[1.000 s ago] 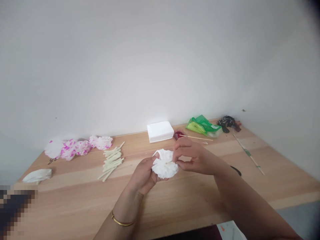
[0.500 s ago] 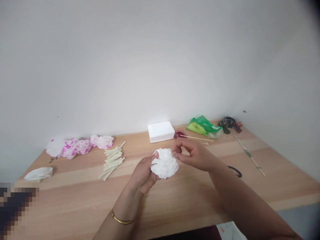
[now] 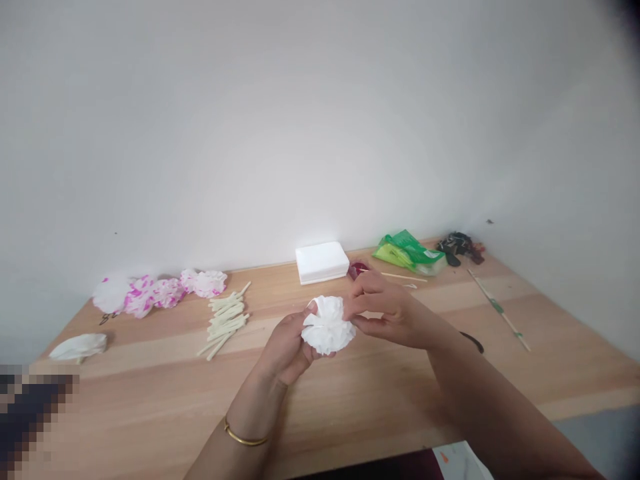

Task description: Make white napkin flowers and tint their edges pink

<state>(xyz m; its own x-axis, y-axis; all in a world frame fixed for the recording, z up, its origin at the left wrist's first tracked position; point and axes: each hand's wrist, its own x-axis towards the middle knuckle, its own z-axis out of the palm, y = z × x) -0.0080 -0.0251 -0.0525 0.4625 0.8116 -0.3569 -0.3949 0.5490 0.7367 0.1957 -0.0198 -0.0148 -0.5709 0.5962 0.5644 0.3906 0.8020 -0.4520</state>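
A white tissue paper flower (image 3: 329,330), round and ruffled, is held over the table. My left hand (image 3: 287,343) is closed around its left side and underside, with the thumb along the upper left edge. A gap shows between the petals on that left side. My right hand (image 3: 383,310) has its fingers bent together at the flower's right edge, pinching the thin paper there. Its fingertips partly cover that edge. The underside of the flower is hidden by my left hand.
A stack of white tissues (image 3: 323,263) stands by the wall, beside a small red dish (image 3: 358,268) with a thin stick. Pink-spotted paper flowers (image 3: 155,295), pale sticks (image 3: 227,321) and a folded white tissue (image 3: 80,347) lie left. A green plastic bag (image 3: 410,252) lies right.
My right hand has moved slightly, its fingers now further onto the flower's right edge. The left hand keeps its hold in nearly the same spot.
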